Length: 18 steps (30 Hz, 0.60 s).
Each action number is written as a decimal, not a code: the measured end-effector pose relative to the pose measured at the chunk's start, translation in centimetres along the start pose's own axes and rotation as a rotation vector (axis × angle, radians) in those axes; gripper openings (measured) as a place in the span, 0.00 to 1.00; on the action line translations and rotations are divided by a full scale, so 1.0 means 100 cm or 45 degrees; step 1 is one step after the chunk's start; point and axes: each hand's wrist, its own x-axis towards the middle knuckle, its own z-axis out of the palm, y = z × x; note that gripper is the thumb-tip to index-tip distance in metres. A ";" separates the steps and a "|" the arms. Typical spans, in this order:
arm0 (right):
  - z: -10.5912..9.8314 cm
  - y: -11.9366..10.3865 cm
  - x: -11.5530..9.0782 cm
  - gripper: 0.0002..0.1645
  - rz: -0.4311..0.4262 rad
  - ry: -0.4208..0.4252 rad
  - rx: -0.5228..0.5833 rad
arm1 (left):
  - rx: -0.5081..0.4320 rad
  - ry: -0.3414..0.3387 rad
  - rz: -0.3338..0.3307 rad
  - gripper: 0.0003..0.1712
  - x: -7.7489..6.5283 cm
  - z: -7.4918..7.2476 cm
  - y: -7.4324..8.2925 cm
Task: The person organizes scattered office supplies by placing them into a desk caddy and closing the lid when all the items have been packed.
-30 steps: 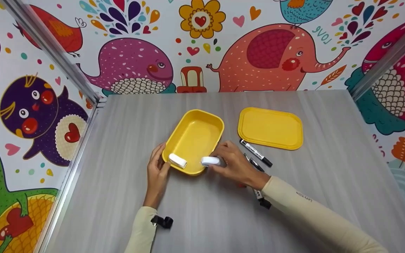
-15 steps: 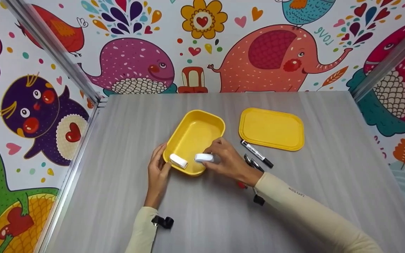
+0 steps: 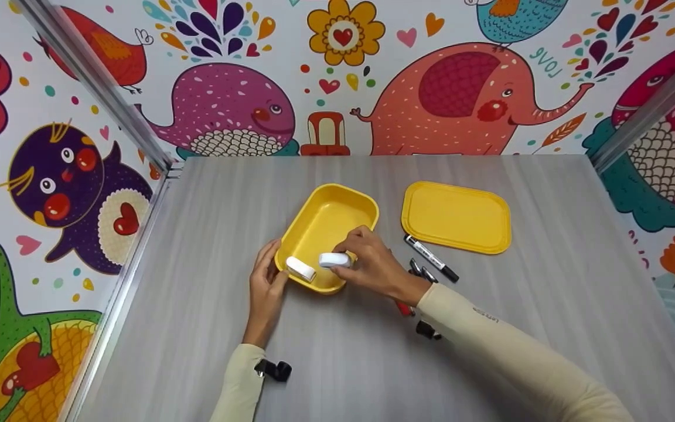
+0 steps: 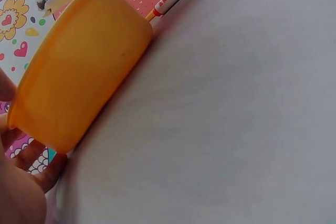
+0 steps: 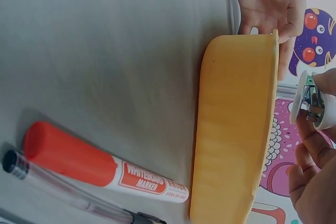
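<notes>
A yellow plastic box (image 3: 323, 220) stands on the table with its top uncovered. My left hand (image 3: 264, 290) grips its near-left corner, thumb at the rim and fingers against the outer wall. Inside, at the near end, lies a white oblong object (image 3: 300, 269), its kind unclear. My right hand (image 3: 375, 266) pinches a small white stapler (image 3: 334, 260) over the box's near right part. In the right wrist view the stapler (image 5: 313, 100) shows metal parts between two white shells, held above rim height between thumb and fingers.
A yellow lid (image 3: 456, 217) lies flat to the right of the box. A black-capped marker (image 3: 431, 258) sits below it, near several pens (image 3: 421, 269) partly behind the right arm. A red-capped whiteboard marker (image 5: 105, 163) and a clear pen (image 5: 73, 190) lie beside the box. Patterned walls (image 3: 326, 76) surround the table.
My right hand has moved left with the stapler, from the box's right edge to over its inside. The left hand keeps its grip on the corner.
</notes>
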 end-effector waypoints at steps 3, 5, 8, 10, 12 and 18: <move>0.002 0.000 0.002 0.13 -0.010 -0.004 -0.014 | -0.010 0.003 0.013 0.38 0.000 0.000 0.000; 0.004 0.000 0.004 0.14 -0.009 -0.009 -0.021 | -0.013 0.001 0.026 0.38 0.000 0.000 -0.001; 0.006 0.001 0.006 0.14 0.007 -0.023 -0.018 | -0.011 -0.001 0.036 0.38 0.000 -0.001 -0.001; 0.007 0.001 0.007 0.14 0.025 -0.031 -0.011 | -0.006 0.000 0.035 0.38 -0.001 -0.001 -0.001; 0.008 0.001 0.009 0.14 0.032 -0.035 -0.004 | 0.001 0.004 0.031 0.37 -0.001 0.000 0.000; 0.012 0.003 0.015 0.13 0.046 -0.043 -0.007 | 0.016 0.007 0.023 0.38 0.000 0.000 0.001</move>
